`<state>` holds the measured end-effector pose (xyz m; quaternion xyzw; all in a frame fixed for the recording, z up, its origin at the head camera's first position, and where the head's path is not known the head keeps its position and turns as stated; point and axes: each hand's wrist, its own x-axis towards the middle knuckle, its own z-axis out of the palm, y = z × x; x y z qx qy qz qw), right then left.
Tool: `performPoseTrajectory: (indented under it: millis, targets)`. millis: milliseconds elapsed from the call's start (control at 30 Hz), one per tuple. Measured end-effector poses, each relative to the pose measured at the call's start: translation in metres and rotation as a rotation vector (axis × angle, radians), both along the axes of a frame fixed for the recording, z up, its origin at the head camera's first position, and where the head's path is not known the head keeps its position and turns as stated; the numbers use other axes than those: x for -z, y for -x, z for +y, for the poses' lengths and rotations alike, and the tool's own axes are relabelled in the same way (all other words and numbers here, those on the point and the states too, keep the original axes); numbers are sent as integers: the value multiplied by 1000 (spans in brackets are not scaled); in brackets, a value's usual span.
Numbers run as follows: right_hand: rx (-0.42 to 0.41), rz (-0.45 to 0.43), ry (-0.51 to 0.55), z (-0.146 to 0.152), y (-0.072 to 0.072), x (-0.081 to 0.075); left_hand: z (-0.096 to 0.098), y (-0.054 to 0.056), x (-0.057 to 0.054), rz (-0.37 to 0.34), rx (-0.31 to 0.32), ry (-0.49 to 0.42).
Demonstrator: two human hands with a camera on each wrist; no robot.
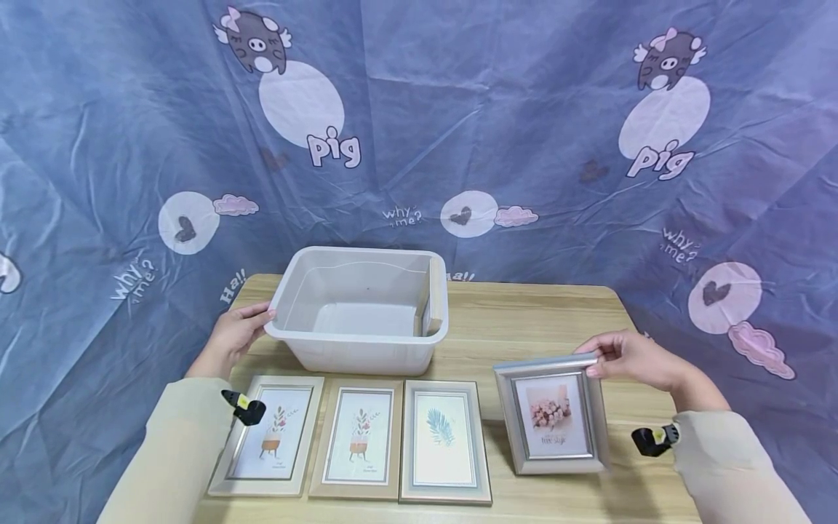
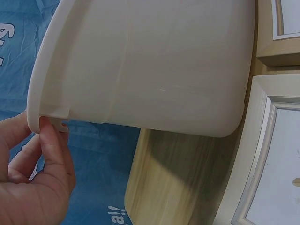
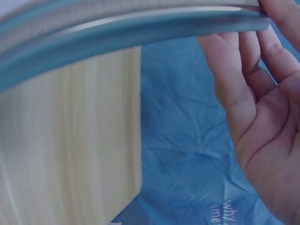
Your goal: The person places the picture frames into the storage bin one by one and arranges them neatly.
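My left hand (image 1: 237, 335) pinches the left rim of a pale plastic tub (image 1: 366, 356), thumb on one side and fingertips on the other, as the left wrist view shows close up. By its upper right corner, my right hand (image 1: 633, 360) grips a silver picture frame (image 1: 517, 422) with a pink flower print. That frame is tilted up and faces me; its edge (image 3: 117, 28) crosses the top of the right wrist view. Inside the tub, another frame (image 1: 433, 298) stands on edge against the right wall.
In front of the tub, three picture frames lie face up in a row: a cream one (image 1: 219, 473), a tan one (image 1: 321, 473) and a silver-beige one with a blue leaf (image 1: 445, 493). The wooden table (image 1: 524, 313) meets a blue patterned cloth (image 1: 419, 109) behind.
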<state>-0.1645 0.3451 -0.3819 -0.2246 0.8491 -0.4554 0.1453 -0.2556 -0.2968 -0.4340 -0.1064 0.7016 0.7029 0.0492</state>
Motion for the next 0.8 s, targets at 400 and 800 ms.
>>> performPoseTrajectory:
  millis: [400,800]
  targets:
    - [303,290,-75,-12,-5,-16,1,-1,-1,12,-5,0]
    - [636,505,-9,-42,-6,-26,2,-3,-4,1,2,13]
